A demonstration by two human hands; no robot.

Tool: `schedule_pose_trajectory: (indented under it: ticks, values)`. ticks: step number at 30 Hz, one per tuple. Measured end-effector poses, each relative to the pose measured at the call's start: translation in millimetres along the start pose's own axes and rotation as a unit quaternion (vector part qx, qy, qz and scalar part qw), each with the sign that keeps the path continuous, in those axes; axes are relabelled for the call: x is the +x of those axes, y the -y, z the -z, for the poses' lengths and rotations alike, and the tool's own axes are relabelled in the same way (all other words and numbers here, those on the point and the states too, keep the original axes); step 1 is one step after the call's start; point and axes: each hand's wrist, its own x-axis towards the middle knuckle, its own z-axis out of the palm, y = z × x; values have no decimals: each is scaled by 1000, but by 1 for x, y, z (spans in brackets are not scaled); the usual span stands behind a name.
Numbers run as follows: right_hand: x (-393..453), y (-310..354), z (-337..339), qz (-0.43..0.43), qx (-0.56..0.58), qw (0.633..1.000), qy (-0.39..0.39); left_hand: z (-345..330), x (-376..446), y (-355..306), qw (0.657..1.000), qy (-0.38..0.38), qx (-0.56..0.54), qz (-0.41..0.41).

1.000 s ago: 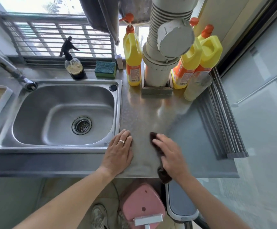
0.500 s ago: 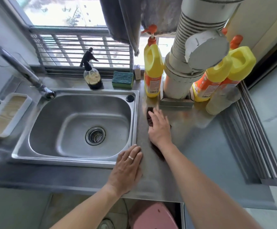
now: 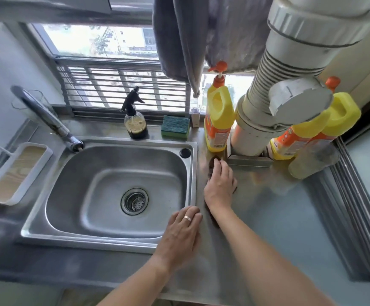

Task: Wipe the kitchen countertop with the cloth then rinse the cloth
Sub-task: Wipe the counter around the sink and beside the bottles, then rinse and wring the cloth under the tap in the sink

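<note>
My right hand (image 3: 220, 186) presses a dark brown cloth (image 3: 212, 164) flat on the steel countertop (image 3: 274, 219), just right of the sink rim and close in front of a yellow bottle and the pipe base. Most of the cloth is hidden under the hand; its tip pokes out beyond the fingers and a strip shows near the wrist. My left hand (image 3: 183, 230), with a ring on it, rests flat and open on the counter at the sink's front right corner. The steel sink (image 3: 73, 195) is dry, and its faucet (image 3: 45, 118) stands at the back left.
Yellow detergent bottles (image 3: 218, 120) (image 3: 307, 131) and a wide grey pipe (image 3: 265, 120) crowd the back of the counter. A spray bottle (image 3: 135, 124) and green sponge (image 3: 175, 127) sit behind the sink. A white tray (image 3: 14, 171) lies left. A ridged rail (image 3: 356, 213) borders the right.
My right hand has slid the cloth from the counter's front edge toward the back, up to the bottle and pipe base. My left hand has stayed flat near the sink's corner.
</note>
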Motion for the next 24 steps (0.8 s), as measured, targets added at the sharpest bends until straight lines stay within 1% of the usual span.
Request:
schedule_pose_trajectory:
  ticks: [3, 5, 7, 9, 12, 14, 16, 18, 21, 24]
  values:
    - [20, 17, -8, 36, 27, 997, 61, 3, -2, 7, 1000, -4, -14, -7]
    - [22, 19, -6, 57, 58, 994, 75, 9, -9, 14, 1000, -15, -23, -6]
    - [12, 17, 2, 66, 85, 992, 59, 22, -17, 29, 1000, -23, -19, -3]
    - [-9, 15, 7, 71, 84, 994, 24, 34, -25, 52, 1000, -23, 1, 13]
    - [-38, 27, 13, 65, 88, 993, -38, 57, -35, 90, 997, -18, 38, 68]
    - [-49, 44, 16, 64, 107, 991, -48, 74, -38, 113, 993, -8, 53, 106]
    - [-56, 73, 13, 105, 124, 987, -3, 87, -43, 140, 987, 14, 54, 149]
    - [-57, 111, 0, 145, 137, 977, 73, 98, -47, 170, 977, 36, 49, 203]
    - [-47, 184, -33, 127, 174, 955, 206, 113, -50, 213, 967, 39, 52, 244]
    - [-30, 257, -68, 111, 171, 930, 307, 128, -50, 249, 960, 58, 45, 269]
